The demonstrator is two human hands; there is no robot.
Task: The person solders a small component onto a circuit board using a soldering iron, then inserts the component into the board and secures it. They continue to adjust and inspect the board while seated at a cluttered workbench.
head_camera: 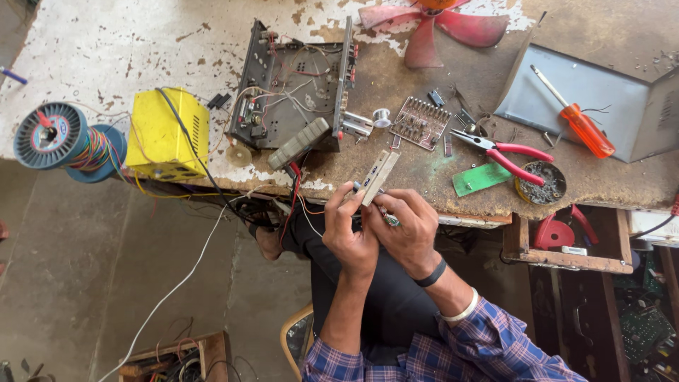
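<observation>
Both hands' fingers closed: left hand (351, 233) & right hand (404, 230) gripping pale narrow strip (378, 177) over bench edge (424, 201).

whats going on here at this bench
A person seated at a worn workbench holds a small pale strip-shaped part up in both hands, left hand and right hand pressed close together. On the bench lie an opened electronics chassis, a yellow box, red-handled pliers and an orange screwdriver.
</observation>
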